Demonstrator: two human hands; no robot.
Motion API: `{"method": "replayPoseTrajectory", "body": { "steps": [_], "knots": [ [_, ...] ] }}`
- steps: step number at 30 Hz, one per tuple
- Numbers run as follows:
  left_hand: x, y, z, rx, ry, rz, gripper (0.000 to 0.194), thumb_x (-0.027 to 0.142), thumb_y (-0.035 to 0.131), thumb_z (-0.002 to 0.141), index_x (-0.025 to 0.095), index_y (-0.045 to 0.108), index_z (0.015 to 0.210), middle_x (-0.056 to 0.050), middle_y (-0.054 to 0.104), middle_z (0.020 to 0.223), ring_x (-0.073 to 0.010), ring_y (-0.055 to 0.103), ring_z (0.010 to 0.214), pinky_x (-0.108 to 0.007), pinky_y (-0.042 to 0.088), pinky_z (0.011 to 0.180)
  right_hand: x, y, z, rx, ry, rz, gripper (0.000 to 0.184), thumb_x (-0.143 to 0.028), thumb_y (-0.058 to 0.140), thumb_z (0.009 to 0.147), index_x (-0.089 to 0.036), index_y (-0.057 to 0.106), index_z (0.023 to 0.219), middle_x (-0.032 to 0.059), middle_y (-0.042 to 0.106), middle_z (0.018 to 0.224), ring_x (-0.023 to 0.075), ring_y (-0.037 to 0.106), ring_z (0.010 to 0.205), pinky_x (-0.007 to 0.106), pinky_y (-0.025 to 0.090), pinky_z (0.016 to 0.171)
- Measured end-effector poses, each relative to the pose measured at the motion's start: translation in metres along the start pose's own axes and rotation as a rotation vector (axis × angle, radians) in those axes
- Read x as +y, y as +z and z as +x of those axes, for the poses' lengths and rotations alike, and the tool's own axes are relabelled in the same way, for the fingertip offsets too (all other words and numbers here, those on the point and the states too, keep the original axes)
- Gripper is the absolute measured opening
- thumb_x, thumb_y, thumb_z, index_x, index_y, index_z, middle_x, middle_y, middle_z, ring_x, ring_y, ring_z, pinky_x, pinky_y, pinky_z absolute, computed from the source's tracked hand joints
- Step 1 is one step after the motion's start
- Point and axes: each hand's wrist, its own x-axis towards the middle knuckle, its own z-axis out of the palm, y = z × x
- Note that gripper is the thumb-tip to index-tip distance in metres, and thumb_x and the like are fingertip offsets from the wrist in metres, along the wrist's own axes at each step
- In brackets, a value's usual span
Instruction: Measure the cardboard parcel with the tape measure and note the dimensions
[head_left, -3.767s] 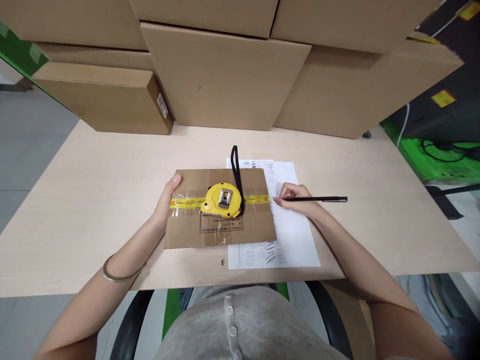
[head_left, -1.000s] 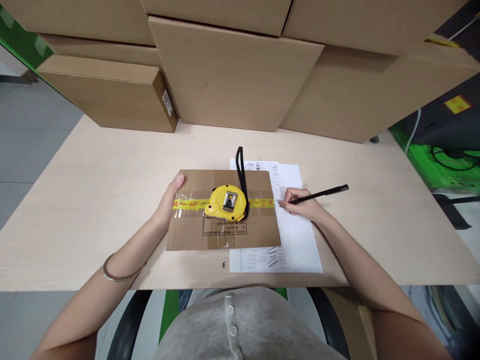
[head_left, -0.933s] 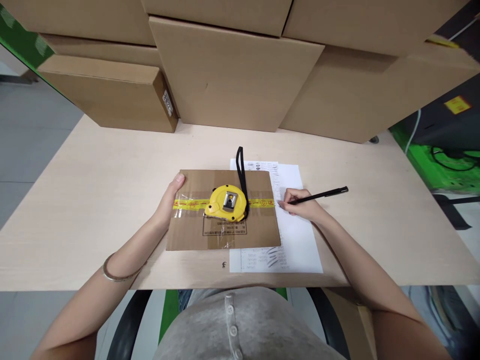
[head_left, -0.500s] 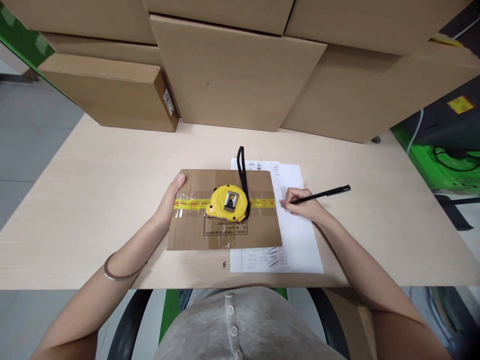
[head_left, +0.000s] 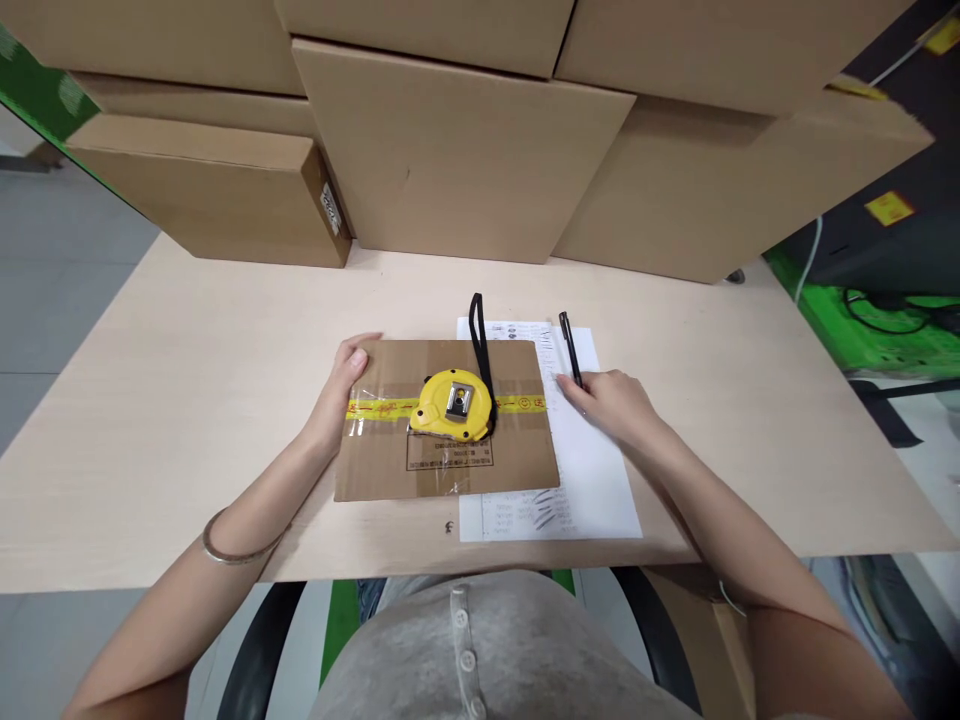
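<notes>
My left hand (head_left: 336,392) grips the left edge of a flat brown cardboard box (head_left: 521,450), thumb on top and fingers along its far side. Yellow printed tape runs across the box, and a yellow tape measure (head_left: 431,408) with a metal clip lies on it. Its black strap (head_left: 481,335) reaches past the box's far edge. To the right, my right hand (head_left: 619,405) is closed around a black pen (head_left: 571,350), which points up and away. That hand rests over the right part of white paper sheets (head_left: 592,490), which the box partly covers.
Large cardboard boxes (head_left: 450,150) stand along the back of the pale table (head_left: 187,400). A smaller box (head_left: 217,195) with a label is at the back left. Black equipment and cables (head_left: 885,310) are at the right, beyond the table edge.
My right hand has turned the pen from pointing rightward to pointing up and away, and now lies palm down. The left hand still holds the box, and more of its fingers show.
</notes>
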Motion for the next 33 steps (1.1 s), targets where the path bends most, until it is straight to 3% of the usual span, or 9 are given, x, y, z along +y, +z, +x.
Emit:
{"method": "replayPoseTrajectory", "body": {
  "steps": [3,8,11,13,16,18,22,28,33],
  "knots": [
    [-0.004,-0.012,0.001,0.078,0.130,0.099,0.057,0.057,0.062,0.091,0.033,0.052,0.142,-0.008,0.062,0.137,-0.0281,0.054,0.134,-0.046,0.043,0.115,-0.019,-0.001,-0.004,-0.049,0.032,-0.273,0.059,-0.049,0.029,0.104,-0.013,0.073,0.083,0.0197,0.075,0.084,0.0328,0.072,0.084,0.036,0.042,0.068],
    [-0.002,-0.028,-0.008,-0.097,0.282,0.281,0.034,0.050,0.055,0.097,0.033,0.070,0.122,-0.005,0.053,0.146,-0.0298,0.037,0.148,-0.050,0.025,0.126,-0.034,-0.005,-0.002,-0.072,0.072,-0.308,0.060,-0.046,0.028,0.105,-0.011,0.076,0.092,0.0221,0.076,0.090,0.0340,0.074,0.089,0.038,0.045,0.071],
    [-0.002,-0.033,-0.012,-0.182,0.267,0.351,0.031,0.046,0.055,0.098,0.034,0.072,0.121,-0.003,0.051,0.150,-0.0298,0.032,0.151,-0.052,0.022,0.127,-0.042,-0.026,0.000,0.100,0.087,-0.210,0.055,-0.049,0.033,0.103,-0.013,0.074,0.099,0.0194,0.076,0.092,0.0330,0.072,0.084,0.041,0.048,0.072],
    [-0.005,-0.035,-0.011,-0.222,0.276,0.314,0.033,0.046,0.049,0.101,0.036,0.071,0.124,-0.002,0.048,0.154,-0.0290,0.032,0.152,-0.054,0.020,0.127,-0.053,-0.043,-0.002,0.308,-0.083,-0.021,0.053,-0.053,0.033,0.103,-0.015,0.071,0.109,0.0172,0.074,0.102,0.0310,0.070,0.090,0.044,0.050,0.078],
    [-0.011,-0.038,-0.006,-0.272,0.280,0.241,0.041,0.047,0.036,0.105,0.037,0.070,0.126,0.000,0.044,0.159,-0.0276,0.028,0.154,-0.055,0.018,0.128,-0.077,-0.058,-0.007,0.416,-0.608,0.178,0.068,-0.067,0.029,0.101,-0.016,0.062,0.129,0.0190,0.065,0.129,0.0334,0.061,0.120,0.054,0.047,0.101],
    [-0.013,-0.040,-0.004,-0.310,0.257,0.196,0.045,0.048,0.030,0.106,0.038,0.069,0.128,0.002,0.041,0.162,-0.0273,0.026,0.156,-0.055,0.018,0.128,-0.092,-0.059,-0.012,0.348,-0.857,0.157,0.076,-0.075,0.033,0.096,-0.016,0.057,0.137,0.0203,0.057,0.144,0.0373,0.047,0.139,0.062,0.035,0.114],
    [-0.010,-0.044,-0.004,-0.382,0.181,0.172,0.051,0.053,0.024,0.106,0.040,0.064,0.136,0.005,0.032,0.168,-0.0286,0.017,0.159,-0.055,0.016,0.129,-0.108,-0.051,-0.020,0.212,-0.965,0.181,0.064,-0.069,0.055,0.091,-0.022,0.055,0.136,0.0148,0.056,0.146,0.0360,0.039,0.148,0.066,0.021,0.123],
    [-0.001,-0.049,-0.006,-0.453,0.088,0.187,0.061,0.061,0.018,0.104,0.038,0.055,0.146,0.006,0.023,0.171,-0.0315,0.012,0.159,-0.055,0.015,0.128,-0.110,-0.050,-0.035,0.022,-0.880,0.504,0.061,-0.041,0.074,0.086,-0.026,0.041,0.135,0.0132,0.060,0.133,0.0302,0.062,0.120,0.050,0.056,0.096],
    [-0.003,-0.046,-0.004,-0.466,0.113,0.174,0.058,0.061,0.021,0.105,0.038,0.056,0.146,0.006,0.028,0.170,-0.0297,0.018,0.158,-0.052,0.021,0.127,-0.141,-0.064,-0.035,-0.048,-0.982,0.416,0.063,-0.029,0.059,0.097,-0.030,0.028,0.151,0.0127,0.055,0.137,0.0264,0.063,0.109,0.045,0.056,0.091]
  ]
}}
